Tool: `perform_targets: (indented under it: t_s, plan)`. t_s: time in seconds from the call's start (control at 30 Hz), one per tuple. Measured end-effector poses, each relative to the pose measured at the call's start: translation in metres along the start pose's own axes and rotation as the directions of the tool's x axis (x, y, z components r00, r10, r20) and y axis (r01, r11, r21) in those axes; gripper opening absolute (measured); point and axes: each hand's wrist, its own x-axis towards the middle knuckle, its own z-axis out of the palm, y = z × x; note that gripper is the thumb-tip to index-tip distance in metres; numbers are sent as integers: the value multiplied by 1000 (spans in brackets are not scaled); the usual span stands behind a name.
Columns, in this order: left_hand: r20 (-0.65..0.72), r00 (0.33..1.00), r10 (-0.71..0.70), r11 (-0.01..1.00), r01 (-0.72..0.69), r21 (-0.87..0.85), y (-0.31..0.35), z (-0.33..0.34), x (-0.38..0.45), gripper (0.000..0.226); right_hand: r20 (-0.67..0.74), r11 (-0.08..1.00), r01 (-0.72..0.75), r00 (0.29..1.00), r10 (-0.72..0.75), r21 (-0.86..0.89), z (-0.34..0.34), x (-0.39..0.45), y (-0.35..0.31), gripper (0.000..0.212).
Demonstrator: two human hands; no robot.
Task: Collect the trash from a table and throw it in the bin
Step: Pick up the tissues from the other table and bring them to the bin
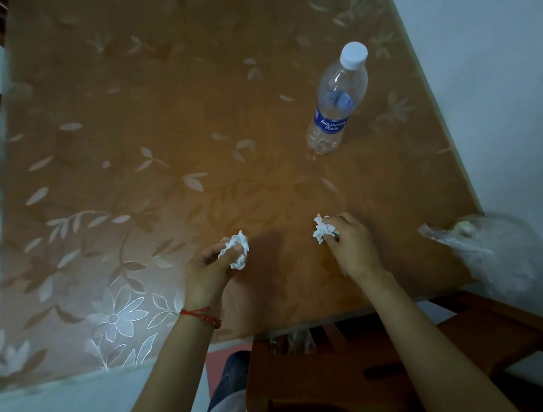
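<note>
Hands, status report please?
Left hand shut on tissue. Right hand shut on wad. Bottle, bag still on table.

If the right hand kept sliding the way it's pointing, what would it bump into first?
Probably nothing nearby. The right hand, shut on a crumpled tissue, points up-left over bare table. The water bottle stands off to the right of that line, though depth is hard to judge.

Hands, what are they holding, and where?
Left hand pinches a crumpled white tissue at its near edge; right hand grips another tissue wad, fingers wrapped around its near side.
</note>
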Motion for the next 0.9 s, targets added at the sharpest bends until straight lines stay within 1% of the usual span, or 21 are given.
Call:
perform_targets:
  t_s: [0.07,0.13,0.23,0.3,0.37,0.43,0.53,0.6,0.7,0.83,0.9]
  plan:
    - [10,1000,-2,1000,2,-7,0,-1,-1,11,-26,971,-131,990,139,198,-3,-3,-9,26]
    - [19,1000,-2,1000,2,-17,0,-2,-2,13,-2,891,-245,964,266,382,-8,-7,-20,24]
    - [33,999,10,1000,-10,0,0,-5,-6,23,60,735,-308,937,344,604,-17,-16,-37,16]
    - [35,999,11,1000,-10,-11,0,-9,-9,25,104,657,-332,927,362,677,-25,-25,-48,10]
    - [37,999,8,999,-6,-34,0,-12,-13,24,138,614,-340,926,353,713,-30,-33,-55,8]
    - [46,999,5,999,-2,-50,0,-16,-19,22,145,598,-327,932,332,732,-34,-41,-63,10]
    - [67,997,26,998,-22,-59,1,-24,-27,12,150,581,-306,942,301,754,-36,-49,-72,15]
    - [58,998,39,996,-35,-80,1,-30,-33,9,160,586,-297,948,274,754,-39,-53,-76,16]
    - [-18,999,47,991,-49,-126,-1,-41,-44,15,187,602,-276,960,207,749,-42,-57,-82,15]
    - [-128,990,67,981,-89,-174,-7,-53,-67,5,258,642,-276,958,124,715,-42,-58,-90,16]
    - [-202,976,79,975,-118,-190,-14,-60,-80,6,310,671,-279,948,78,687,-41,-60,-94,15]
